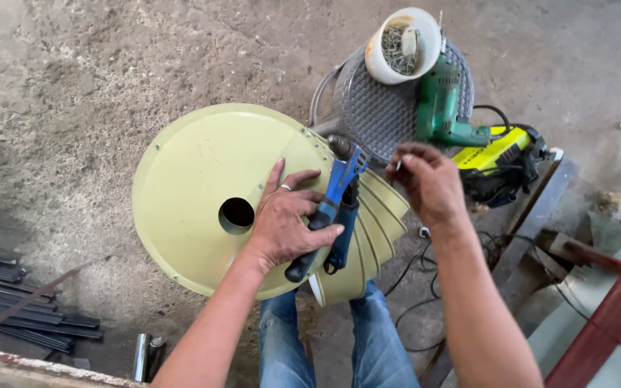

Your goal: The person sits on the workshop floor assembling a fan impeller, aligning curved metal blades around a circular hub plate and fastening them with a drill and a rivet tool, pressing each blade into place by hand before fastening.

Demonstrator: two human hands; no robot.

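At frame centre our left hand grips a blue-handled rivet tool against the pale-green round metal housing; our right hand pinches a small rivet.

- The left hand covers the middle of the blue riveter, so the handles' grip section is hidden.
- The right hand pinches something at its fingertips, too small to tell.
- The pale green disc hides most of the ribbed green part beneath it, and the person's lap.
- The white bucket holds small metal pieces, too fine to make out singly.
- The green drill partly hides the yellow machine.
- The dark metal bars, near left, are cut off by the edge.
- The red frame, near right, runs out of view.
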